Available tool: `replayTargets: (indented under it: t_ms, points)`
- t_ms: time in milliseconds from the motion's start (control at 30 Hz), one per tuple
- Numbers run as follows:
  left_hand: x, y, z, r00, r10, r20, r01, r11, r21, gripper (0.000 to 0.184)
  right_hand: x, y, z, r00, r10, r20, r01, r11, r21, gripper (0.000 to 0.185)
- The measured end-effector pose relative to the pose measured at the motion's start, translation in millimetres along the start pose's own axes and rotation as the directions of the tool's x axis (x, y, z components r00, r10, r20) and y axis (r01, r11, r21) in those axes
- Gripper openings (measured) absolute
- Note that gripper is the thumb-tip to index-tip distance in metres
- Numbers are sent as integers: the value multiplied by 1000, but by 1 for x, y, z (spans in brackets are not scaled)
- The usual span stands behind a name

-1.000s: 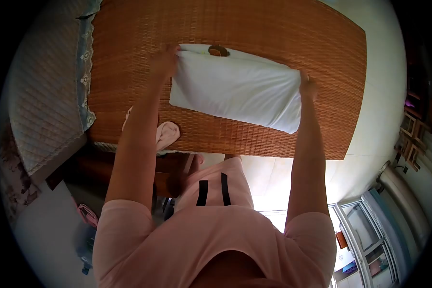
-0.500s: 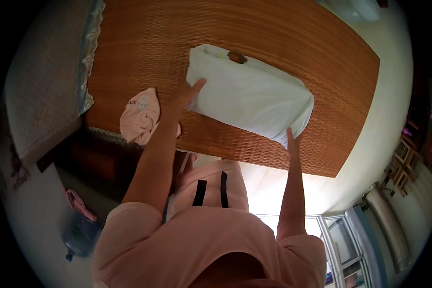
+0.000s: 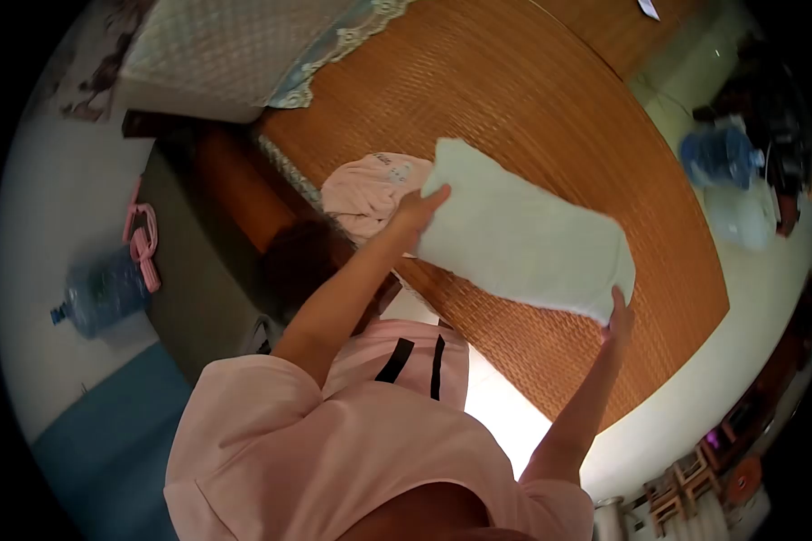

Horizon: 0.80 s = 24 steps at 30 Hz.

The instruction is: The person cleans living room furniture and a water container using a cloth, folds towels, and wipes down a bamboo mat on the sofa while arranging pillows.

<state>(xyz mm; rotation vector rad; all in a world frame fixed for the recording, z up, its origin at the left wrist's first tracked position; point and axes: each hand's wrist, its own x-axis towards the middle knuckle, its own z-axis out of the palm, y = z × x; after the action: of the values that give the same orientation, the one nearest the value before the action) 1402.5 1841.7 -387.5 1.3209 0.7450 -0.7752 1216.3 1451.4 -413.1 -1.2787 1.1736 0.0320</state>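
Observation:
A white folded cloth (image 3: 528,234), perhaps a garment, spans the space between my hands over the woven mat. My left hand (image 3: 419,216) grips its left end, with the thumb on top and the fingers hidden beneath. At the near right corner, my right hand (image 3: 618,317) pinches the edge, thumb uppermost. A crumpled pink garment (image 3: 370,194) with small dark lettering lies just left of my left hand, partly covered by the cloth's left end.
The brown woven mat (image 3: 514,99) covers the bed-like surface. A quilted pale block (image 3: 216,54) with lace-edged blue fabric stands at the upper left. Water jugs are on the floor at left (image 3: 104,288) and right (image 3: 722,153). Small wooden stools (image 3: 686,482) are at the lower right.
The view has turned, and the white cloth now sits nearer the pink garment, overlapping it. A brown patch at the cloth's far edge no longer shows. Both hands keep hold.

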Motion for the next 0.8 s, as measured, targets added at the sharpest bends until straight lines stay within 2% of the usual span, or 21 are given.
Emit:
replayTargets:
  t_ms: [33,100,133,167,200,267,300,333,367,400,433,467,500,533,567,600,633,700,733,800]
  points:
    - [-8,16,-20,999,25,-45,-27,999,-43,53,-8,-39,42,996,2,87,-4,1000,18,57]
    - [5,34,-80,985,141,-99,-153,979,-132,54,9,-79,117,959,-168,228,168,986,19,52]
    - [8,44,-111,973,196,-125,-215,963,-165,54,2,-111,161,948,-138,286,161,985,-60,50]
    - [3,56,-138,966,197,-166,-231,947,-221,57,15,-126,199,882,-194,430,228,973,-27,49]
    - [-3,67,-162,946,257,-196,-309,897,-316,58,15,-147,244,846,-219,486,269,962,-35,48]
    - [2,82,-217,881,324,-344,-433,845,-315,61,26,-175,339,744,-293,601,359,933,11,47]
    - [4,93,-242,866,311,-392,-440,847,-300,62,40,-181,384,671,-425,607,544,839,-15,45]
    - [14,98,-269,837,329,-438,-474,836,-278,61,49,-185,425,639,-589,495,736,656,-169,43]
    - [9,109,-272,777,346,-525,-513,833,-210,63,49,-182,455,540,-739,404,838,423,-346,41]
    - [31,110,-299,709,330,-624,-400,916,30,63,43,-168,472,555,-741,378,823,424,-378,39]
    - [53,108,-326,627,339,-702,-231,941,248,63,36,-155,488,567,-745,350,808,422,-411,38]
    - [58,108,-326,405,471,-783,-50,867,496,64,31,-144,501,576,-753,319,792,417,-446,37]
    - [60,107,-323,191,621,-760,196,735,649,65,31,-115,507,570,-683,457,811,378,-447,35]
    - [64,102,-329,157,839,-521,67,518,853,67,28,-84,506,558,-589,585,828,342,-445,33]
    - [83,89,-347,138,963,-231,-26,236,971,70,-7,-58,493,594,-505,626,804,372,-464,32]
    - [75,83,-324,283,949,-141,86,121,989,69,-9,-20,487,520,-464,718,854,287,-433,32]
    - [66,84,-301,425,904,-56,172,-20,985,67,-15,13,481,622,-218,752,780,249,-574,32]
    - [85,56,-312,703,704,-101,155,-14,988,64,-35,85,456,530,-250,810,832,340,-439,47]
    - [96,45,-316,809,576,-113,145,-10,989,63,-53,100,451,560,-315,766,825,292,-483,54]
    - [106,43,-313,869,469,-154,243,-135,961,59,-76,126,448,592,-447,671,797,199,-571,69]
